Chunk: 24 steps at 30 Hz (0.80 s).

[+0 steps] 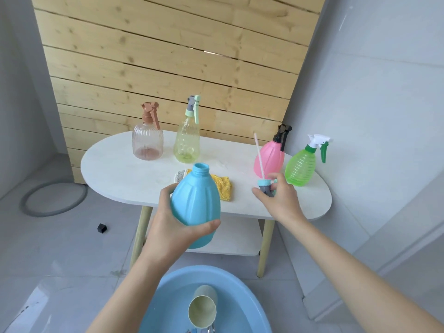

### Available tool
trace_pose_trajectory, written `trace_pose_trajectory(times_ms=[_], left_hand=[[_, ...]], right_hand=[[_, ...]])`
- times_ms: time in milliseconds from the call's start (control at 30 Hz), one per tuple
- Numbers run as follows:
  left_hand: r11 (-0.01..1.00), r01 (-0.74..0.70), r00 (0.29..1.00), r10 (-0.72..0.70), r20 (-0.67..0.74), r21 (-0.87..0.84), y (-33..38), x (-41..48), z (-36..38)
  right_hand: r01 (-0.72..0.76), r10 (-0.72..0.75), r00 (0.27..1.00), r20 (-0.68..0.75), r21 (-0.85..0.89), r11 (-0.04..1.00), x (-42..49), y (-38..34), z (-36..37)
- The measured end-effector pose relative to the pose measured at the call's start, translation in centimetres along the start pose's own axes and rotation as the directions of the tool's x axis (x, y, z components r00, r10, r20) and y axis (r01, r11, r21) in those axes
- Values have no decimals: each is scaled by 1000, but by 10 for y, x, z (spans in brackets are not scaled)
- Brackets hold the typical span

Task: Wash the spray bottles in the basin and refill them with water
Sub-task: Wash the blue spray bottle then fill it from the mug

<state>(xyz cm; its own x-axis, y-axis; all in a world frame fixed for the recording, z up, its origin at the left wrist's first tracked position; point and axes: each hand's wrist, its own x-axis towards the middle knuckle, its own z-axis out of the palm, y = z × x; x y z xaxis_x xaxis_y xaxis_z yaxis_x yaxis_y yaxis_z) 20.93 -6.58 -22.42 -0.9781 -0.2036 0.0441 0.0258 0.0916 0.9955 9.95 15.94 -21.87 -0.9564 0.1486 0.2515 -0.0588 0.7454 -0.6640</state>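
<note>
Left hand (177,222) grips upright blue bottle (195,205); right hand (280,197) holds sprayer head (265,186).

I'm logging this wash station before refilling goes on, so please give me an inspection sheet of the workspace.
Surface: white oval table, lower shelf beneath.
Job's things: blue bottle, uncapped; its spray head with dip tube; four capped bottles standing on the table: amber, yellow, pink, green; blue basin holding a cup.
Clutter: yellow cloth; small black object on floor.
Grips: left hand holds the blue bottle; right hand holds the spray head.
Cables: grey hose ring on floor.
Surroundings: wooden slat panel, pale walls.
</note>
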Motion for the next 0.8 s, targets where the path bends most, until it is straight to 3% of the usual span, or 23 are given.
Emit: trace_pose_trajectory(times_ms=[100, 167, 300, 433, 633, 800], left_hand=[[1000, -8, 1000, 9, 7, -16, 3, -6, -4], [1000, -14, 1000, 14, 7, -27, 5, -11, -6], [999, -29, 999, 30, 13, -37, 9, -24, -10], [998, -39, 999, 40, 19, -43, 12, -38, -16], [997, -64, 997, 65, 34, -50, 18, -62, -21], [996, -79, 996, 81, 33, -47, 20, -73, -22]], right_hand=[[-159, 137, 987, 85, 374, 914, -16, -31, -26], [-191, 140, 980, 138, 496, 847, -28, -46, -39], [-201, 22, 960, 279, 630, 750, -62, -73, -62], [-297, -96, 894, 439, 737, 608, -96, -89, -85], [-374, -185, 814, 551, 740, 559, -130, -106, -110], [-494, -153, 826, 543, 827, 269, -139, -116, -119]])
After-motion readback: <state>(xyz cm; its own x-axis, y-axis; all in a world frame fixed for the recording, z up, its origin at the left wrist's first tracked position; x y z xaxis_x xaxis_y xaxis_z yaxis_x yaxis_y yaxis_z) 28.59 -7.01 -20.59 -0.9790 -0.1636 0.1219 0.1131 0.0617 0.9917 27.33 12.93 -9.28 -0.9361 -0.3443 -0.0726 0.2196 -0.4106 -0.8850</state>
